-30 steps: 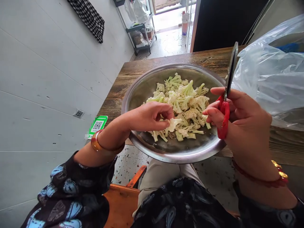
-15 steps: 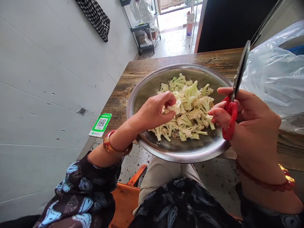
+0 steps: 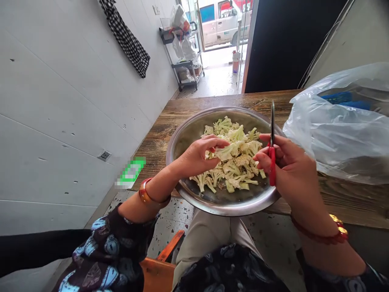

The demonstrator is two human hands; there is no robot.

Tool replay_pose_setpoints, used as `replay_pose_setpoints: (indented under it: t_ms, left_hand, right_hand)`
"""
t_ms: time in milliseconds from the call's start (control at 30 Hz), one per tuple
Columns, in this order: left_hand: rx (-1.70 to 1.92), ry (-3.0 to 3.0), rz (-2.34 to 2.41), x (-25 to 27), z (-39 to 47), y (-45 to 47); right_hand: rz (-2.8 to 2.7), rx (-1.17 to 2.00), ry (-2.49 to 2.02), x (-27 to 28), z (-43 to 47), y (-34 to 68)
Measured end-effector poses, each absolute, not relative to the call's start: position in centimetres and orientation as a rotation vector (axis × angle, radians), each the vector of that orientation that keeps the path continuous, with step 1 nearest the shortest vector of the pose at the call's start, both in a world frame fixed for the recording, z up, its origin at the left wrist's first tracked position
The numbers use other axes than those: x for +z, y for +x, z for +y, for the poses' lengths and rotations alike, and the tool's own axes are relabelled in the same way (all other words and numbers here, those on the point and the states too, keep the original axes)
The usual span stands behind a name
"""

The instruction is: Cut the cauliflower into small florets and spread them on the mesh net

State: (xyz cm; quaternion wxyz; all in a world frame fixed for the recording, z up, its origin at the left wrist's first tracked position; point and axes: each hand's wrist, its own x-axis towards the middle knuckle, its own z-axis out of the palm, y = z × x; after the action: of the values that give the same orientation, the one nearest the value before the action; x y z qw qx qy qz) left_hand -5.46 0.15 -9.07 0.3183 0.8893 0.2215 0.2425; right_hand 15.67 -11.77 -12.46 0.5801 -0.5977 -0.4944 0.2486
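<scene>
L hand (image 3: pixel 199 158) is half open over the basin, thumb apart from curved fingers; a pale floret shows right by the fingertips, can't tell if they touch it. R hand (image 3: pixel 293 168) is closed round the red handles of the scissors (image 3: pixel 272 140), blades up, approx. upright, at the basin's R side. Risk no. 1: blades swinging L w/o care could nick the L fingers, as the hands are near each other. No. 2: a floret let go too near the rim could drop out; the cauliflower pieces (image 3: pixel 241 164) lie heaped mid-basin, so a central drop looks safer. No. 3: the steel basin (image 3: pixel 225 210) seems to overhang the near edge of the wooden surface (image 3: pixel 156 140), above the lap (image 3: pixel 209 235); a forearm pressing on that rim might tip it. Room: R side is tight b/c the plastic bag (image 3: pixel 343 140) sits just beside the basin & could snag the blades or elbow; wood shows along the far side & L, up to the QR card (image 3: pixel 131 172) by the L edge. Best room's prob. straight up.
</scene>
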Motion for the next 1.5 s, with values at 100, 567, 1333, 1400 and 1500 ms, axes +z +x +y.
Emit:
replay_pose_setpoints:
  t_ms: [100,567,1333,1400,1500]
  left_hand:
    - [0.558,2.016,0.535,-8.8,-0.3,-5.3]
    - [0.431,1.318,0.502,-8.5,-2.5,-3.2]
    - [0.595,1.965,0.295,-7.6,-3.6,1.2]
    - [0.531,1.807,0.325,-8.0,-3.3,0.9]
    - [0.422,1.671,0.323,-8.3,-3.1,0.8]
  right_hand:
    - [-1.165,0.582,-1.417,-12.6,-11.9,15.7]
    - [-1.198,0.612,-1.397,-12.0,-15.0,17.6]
    - [-0.902,0.692,-1.227,-12.6,-14.6,18.2]
    - [-0.887,0.665,-1.217,-12.7,-14.5,18.1]
    - [-0.886,0.647,-1.203,-12.8,-14.4,18.0]
